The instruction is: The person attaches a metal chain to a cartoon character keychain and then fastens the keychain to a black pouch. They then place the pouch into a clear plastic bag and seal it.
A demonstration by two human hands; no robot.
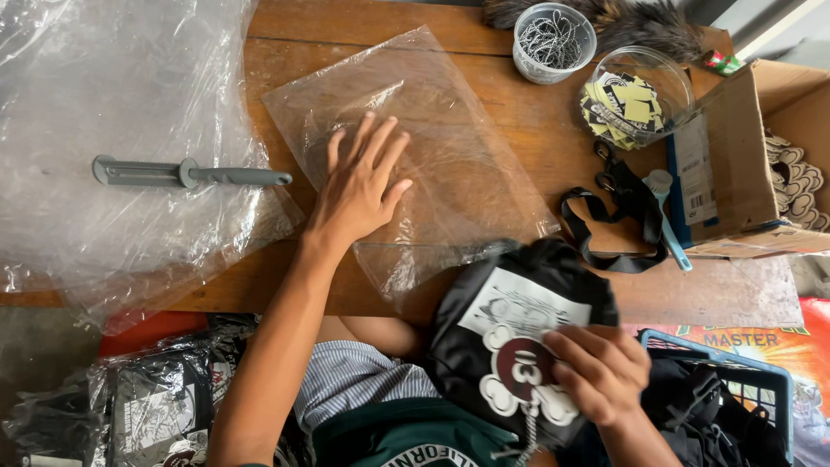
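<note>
Near edge: my right hand (pixel 601 372) grips a folded black fabric bag (pixel 519 333) with a white and maroon print, fingers closed over its near right corner; it sits at my lap, its far edge overlapping the table (pixel 363 294). A blue crate (pixel 761 367) of dark cloth lies just right of it, and packed black bags (pixel 156 406) lie near left. Mid-table: my left hand (pixel 359 186) lies open, palm down, fingers spread, pressing a clear flat plastic sleeve (pixel 450 164) onto the worn wooden top. Risk, as I judge it: the film is slick and thin, so it could slide or crease under my palm. Left: crinkled loose plastic sheeting (pixel 112 104) under a grey bar-shaped tool (pixel 190 175). Right: black strap (pixel 618 229), open cardboard box (pixel 735 164). Far: a cup of metal ball chains (pixel 553 41), a clear bowl of yellow-black tags (pixel 635 99).
</note>
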